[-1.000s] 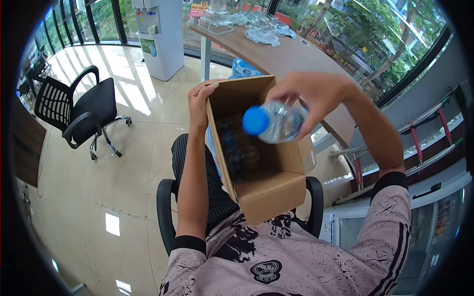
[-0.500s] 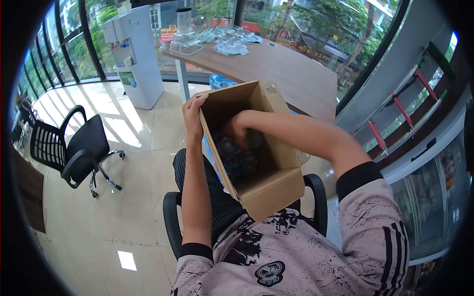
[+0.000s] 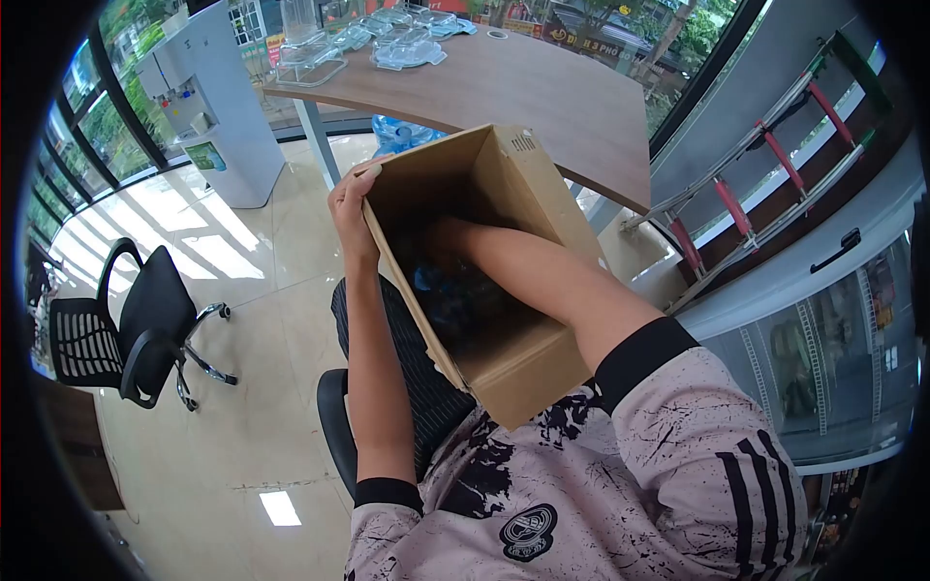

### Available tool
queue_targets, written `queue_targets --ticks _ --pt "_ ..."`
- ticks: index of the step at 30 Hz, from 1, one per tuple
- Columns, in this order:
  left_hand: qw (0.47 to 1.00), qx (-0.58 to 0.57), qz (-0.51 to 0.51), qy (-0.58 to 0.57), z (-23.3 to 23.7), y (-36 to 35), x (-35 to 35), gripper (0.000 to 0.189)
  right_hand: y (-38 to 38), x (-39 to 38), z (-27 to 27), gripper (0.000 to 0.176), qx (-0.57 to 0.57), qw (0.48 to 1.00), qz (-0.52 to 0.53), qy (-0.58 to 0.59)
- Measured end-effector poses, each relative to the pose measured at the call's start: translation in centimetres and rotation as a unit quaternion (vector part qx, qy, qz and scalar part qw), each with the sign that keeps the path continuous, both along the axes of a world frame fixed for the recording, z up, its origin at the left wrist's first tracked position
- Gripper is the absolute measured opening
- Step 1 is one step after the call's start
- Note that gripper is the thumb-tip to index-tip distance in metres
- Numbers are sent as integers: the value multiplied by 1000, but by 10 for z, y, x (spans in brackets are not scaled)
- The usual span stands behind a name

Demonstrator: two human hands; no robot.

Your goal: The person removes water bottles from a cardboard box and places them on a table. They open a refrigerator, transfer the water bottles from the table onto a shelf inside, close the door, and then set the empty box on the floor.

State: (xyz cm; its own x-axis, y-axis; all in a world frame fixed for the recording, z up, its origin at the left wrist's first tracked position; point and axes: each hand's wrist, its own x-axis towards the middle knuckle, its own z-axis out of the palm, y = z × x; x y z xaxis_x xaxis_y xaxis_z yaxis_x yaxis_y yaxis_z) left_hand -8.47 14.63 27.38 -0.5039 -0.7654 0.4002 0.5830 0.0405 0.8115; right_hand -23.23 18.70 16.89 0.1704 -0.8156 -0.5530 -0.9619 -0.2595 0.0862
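An open cardboard box (image 3: 528, 382) is tilted over my lap, its mouth facing me. My left hand (image 3: 355, 205) grips the box's upper left edge, with the thumb over the rim. Deep inside the box is my right hand (image 3: 448, 242), in shadow, its fingers hidden. Dark, bluish, shiny items (image 3: 446, 300) lie in the box just below that hand; their exact shape is too dim to make out.
A wooden table (image 3: 542, 92) bearing clear plastic containers (image 3: 402, 48) stands ahead. Blue water bottles (image 3: 397, 134) are beneath it. A water dispenser (image 3: 218, 116) and black chair (image 3: 160, 310) are left; a folded ladder (image 3: 741, 208) and glass-front cooler (image 3: 814, 358) are right.
My right hand has reached deeper into the box, and the forearm has come in closer. The view has shifted, with the table now higher in the picture.
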Motion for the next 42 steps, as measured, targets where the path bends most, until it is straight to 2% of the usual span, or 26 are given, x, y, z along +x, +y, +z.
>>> queue_targets --ticks 13,16,19,22,23,24,25,26,27,28,30,32,33,35,36,38,39,41,42 --pt "1000 14 -5 -3 -4 -6 -11 32 2 -6 -10 59 -5 1000 7 -10" --pt "1000 9 -6 2 -5 -9 -12 31 -9 -1 -1 58 21 999 28 -2" --pt "1000 20 -8 5 -8 -10 -13 31 -29 7 20 58 96 992 77 9" --pt "999 35 -9 9 -17 -20 -14 30 34 54 171 50 -26 998 -58 8" --pt "999 36 -10 7 -18 -24 -9 30 52 57 197 39 -73 994 -78 7" --pt "1000 22 12 -8 -13 -20 -3 28 66 45 204 33 -167 983 -75 -20" --pt "1000 12 20 -12 -13 -19 1 28 82 32 206 36 -291 954 -50 -46" --pt "1000 9 4 -6 -12 -19 2 27 102 36 231 44 -304 940 -138 -74" --pt "999 -4 37 -11 -5 -11 4 26 117 34 239 46 -346 920 -183 2" --pt "999 -1 34 -5 -10 -14 2 25 130 22 235 47 -378 900 -209 56" --pt "998 -5 55 -5 -23 -22 -6 21 147 12 230 45 -345 901 -239 109" --pt "999 -9 43 2 -10 -18 1 21 148 7 218 46 -222 928 -277 116" --pt "1000 4 28 10 -3 -12 5 21 145 3 213 46 -233 929 -266 111" --pt "1000 -1 32 2 -2 -12 8 21 140 -6 202 45 -165 940 -285 91" --pt "999 -7 39 2 -4 -16 9 21 134 -11 202 45 -171 941 -278 88" --pt "999 6 34 -5 -11 -27 13 26 120 -19 203 42 -131 956 -255 -58" --pt "999 2 39 -5 -12 -31 17 26 115 -23 199 42 -135 957 -250 -59" --pt "969 -80 214 -89 -14 -38 32 43 98 -33 188 40 -175 947 -239 -125" --pt "951 -79 271 -124 -15 -37 42 66 86 -39 180 40 -178 947 -235 -124"
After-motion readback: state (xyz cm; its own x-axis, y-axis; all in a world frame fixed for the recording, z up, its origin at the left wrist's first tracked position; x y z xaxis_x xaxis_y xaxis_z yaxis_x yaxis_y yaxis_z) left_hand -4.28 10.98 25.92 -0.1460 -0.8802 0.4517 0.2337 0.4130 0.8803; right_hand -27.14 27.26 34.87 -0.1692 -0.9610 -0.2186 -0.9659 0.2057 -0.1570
